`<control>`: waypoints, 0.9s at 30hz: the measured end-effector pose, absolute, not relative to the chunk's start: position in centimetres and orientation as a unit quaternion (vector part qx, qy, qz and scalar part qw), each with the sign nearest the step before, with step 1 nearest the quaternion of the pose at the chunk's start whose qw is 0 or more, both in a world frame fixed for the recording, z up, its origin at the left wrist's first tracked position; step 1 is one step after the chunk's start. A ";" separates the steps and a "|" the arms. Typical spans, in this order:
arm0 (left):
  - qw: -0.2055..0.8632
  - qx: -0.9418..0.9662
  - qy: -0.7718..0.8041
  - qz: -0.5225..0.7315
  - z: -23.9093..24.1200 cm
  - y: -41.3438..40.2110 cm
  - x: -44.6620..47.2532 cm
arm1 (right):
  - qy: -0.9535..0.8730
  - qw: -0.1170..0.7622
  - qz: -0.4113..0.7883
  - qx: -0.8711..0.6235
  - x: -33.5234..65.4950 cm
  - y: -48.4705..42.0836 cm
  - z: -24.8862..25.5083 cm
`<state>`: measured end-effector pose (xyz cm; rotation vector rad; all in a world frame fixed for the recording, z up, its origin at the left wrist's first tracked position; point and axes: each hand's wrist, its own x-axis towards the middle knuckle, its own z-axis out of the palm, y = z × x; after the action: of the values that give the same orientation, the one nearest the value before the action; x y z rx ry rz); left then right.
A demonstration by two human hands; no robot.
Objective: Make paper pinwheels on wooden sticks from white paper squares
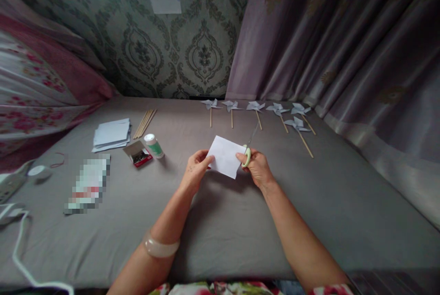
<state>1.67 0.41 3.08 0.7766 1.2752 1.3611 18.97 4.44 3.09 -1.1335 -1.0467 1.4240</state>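
Note:
A white sheet of paper point(225, 157) is held up between both hands above the grey cloth. My left hand point(197, 169) pinches its left edge, thumb on top. At the right edge, the thumb of my right hand point(257, 165) presses on the paper, and the same hand keeps a pair of scissors point(246, 156) with pale green handles. The scissor blades point up and away from the sheet. Farther back lie several paper pinwheels point(256, 107) on wooden sticks, in a row that runs to the right.
Left of my hands are a white bottle with a green label point(154, 146), an opened small red box point(139, 155), several wooden sticks point(145, 123) and a paper stack point(112, 133). A blurred packet point(89, 182) and a white cable point(21, 249) lie farther left. Curtains point(326, 33) hang at right.

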 end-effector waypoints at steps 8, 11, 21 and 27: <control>0.603 0.230 0.503 0.575 2.5 0.6 2.7 | -0.436 0.582 0.506 -0.464 17.8 4.4 2.3; 0.632 0.184 0.500 0.562 2.5 0.5 3.3 | -0.440 0.615 0.463 -0.462 17.6 4.4 2.2; 0.647 0.206 0.499 0.539 2.6 -0.1 4.7 | -0.406 0.657 0.418 -0.478 17.5 4.2 2.3; 0.616 0.237 0.500 0.561 2.3 -0.3 5.1 | -0.416 0.649 0.428 -0.472 17.2 4.1 2.1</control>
<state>5.11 -0.30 2.34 0.5453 1.1525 1.2920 17.16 4.08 2.08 -1.0734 -0.9456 0.9720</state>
